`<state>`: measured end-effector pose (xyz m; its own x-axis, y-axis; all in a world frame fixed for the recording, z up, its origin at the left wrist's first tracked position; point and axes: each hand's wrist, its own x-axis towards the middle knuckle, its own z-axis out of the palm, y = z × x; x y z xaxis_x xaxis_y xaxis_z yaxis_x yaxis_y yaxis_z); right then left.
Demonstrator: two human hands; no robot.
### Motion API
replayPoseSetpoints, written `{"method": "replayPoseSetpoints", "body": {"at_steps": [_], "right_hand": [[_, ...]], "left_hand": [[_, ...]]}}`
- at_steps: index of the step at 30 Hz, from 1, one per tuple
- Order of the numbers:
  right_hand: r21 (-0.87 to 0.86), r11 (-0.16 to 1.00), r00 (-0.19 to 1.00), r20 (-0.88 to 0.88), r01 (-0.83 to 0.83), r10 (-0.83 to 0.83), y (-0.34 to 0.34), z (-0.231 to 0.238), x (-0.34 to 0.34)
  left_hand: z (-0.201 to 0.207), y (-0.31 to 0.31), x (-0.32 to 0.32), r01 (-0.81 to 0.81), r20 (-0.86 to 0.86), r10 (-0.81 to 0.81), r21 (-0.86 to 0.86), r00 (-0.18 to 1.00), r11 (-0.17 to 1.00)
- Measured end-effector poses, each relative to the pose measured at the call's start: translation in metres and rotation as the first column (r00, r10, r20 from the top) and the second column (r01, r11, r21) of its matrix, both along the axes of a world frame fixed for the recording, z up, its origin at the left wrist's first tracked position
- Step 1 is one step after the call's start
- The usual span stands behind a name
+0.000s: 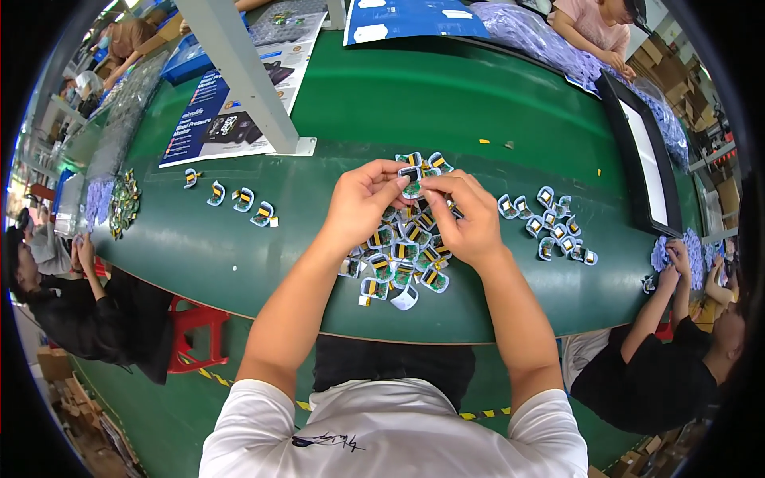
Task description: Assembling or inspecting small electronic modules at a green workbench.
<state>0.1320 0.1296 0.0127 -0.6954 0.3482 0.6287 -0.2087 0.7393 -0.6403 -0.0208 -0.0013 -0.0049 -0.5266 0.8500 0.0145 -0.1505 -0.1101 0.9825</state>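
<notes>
My left hand (360, 201) and my right hand (468, 215) meet above the middle of the green table. Between their fingertips is a small circuit-board module (409, 182) in a pale blue plastic shell, with a dark part on its top. The left thumb and fingers grip its left side, while the right thumb and forefinger pinch at its right edge. Below and around the hands lies a heap of similar modules (405, 251), many with a yellow-and-black strip. A looser group of them (550, 225) sits to the right, showing whitish squares. Several more (243, 199) form a spaced row on the left.
A grey metal post (247, 72) rises from the table over printed sheets (199, 139). A black frame (637, 151) stands at the right. Beyond are purple parts (534, 36) and a blue sheet (414, 17). People work at both sides; a red stool (197, 334) is lower left.
</notes>
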Motion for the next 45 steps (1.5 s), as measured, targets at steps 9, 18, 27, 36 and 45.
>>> {"method": "replayPoseSetpoints", "body": {"at_steps": [9, 18, 27, 36, 45], "right_hand": [[0.361, 0.929, 0.997, 0.005, -0.075, 0.078, -0.003, 0.011, -0.005], [0.419, 0.903, 0.995, 0.026, -0.098, 0.096, -0.005, 0.008, -0.005], [0.277, 0.961, 0.998, 0.062, -0.019, 0.002, -0.004, 0.005, 0.000], [0.001, 0.998, 0.993, 0.101, 0.068, -0.068, 0.005, 0.001, 0.000], [0.332, 0.933, 0.984, 0.062, 0.135, -0.164, 0.002, 0.004, -0.001]], "left_hand": [[0.005, -0.004, -0.004, -0.036, 0.006, 0.036, -0.022, 0.999, 0.999], [0.000, -0.002, -0.004, -0.032, 0.037, 0.033, -0.043, 0.999, 0.999], [-0.006, 0.001, 0.000, 0.004, -0.010, -0.004, -0.021, 1.000, 1.000], [0.007, -0.005, -0.002, 0.126, 0.086, -0.125, -0.001, 0.988, 0.992], [0.004, -0.005, -0.001, 0.118, -0.001, -0.118, -0.069, 0.993, 0.991]]}}
